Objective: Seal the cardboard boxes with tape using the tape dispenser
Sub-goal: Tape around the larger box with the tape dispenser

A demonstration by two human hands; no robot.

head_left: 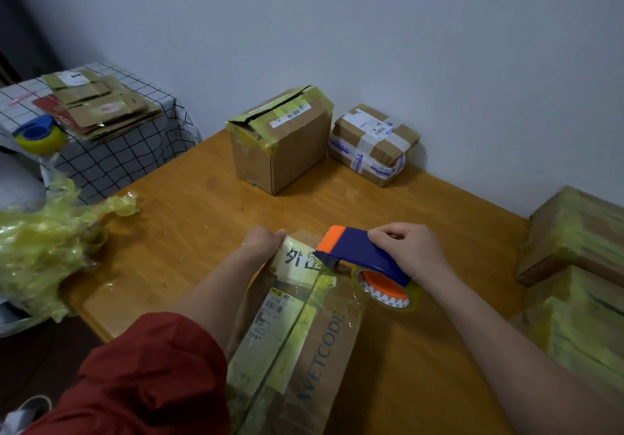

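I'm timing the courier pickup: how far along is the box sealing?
Done: the stacked boxes at right look tape-wrapped. In hand: the left hand grips the far end of the front box while the right hand holds the tape dispenser on its top seam, tape along it. Left: the top of the back box gapes open, and flattened cardboard lies on the side table.

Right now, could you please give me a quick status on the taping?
Left hand grips flat brown cardboard box far end. Right hand holds blue-orange tape dispenser on it. Nothing blocking.

Fingers of left hand (262,241) hidden behind box (320,350), right-side boxes (574,228) cropped by edge
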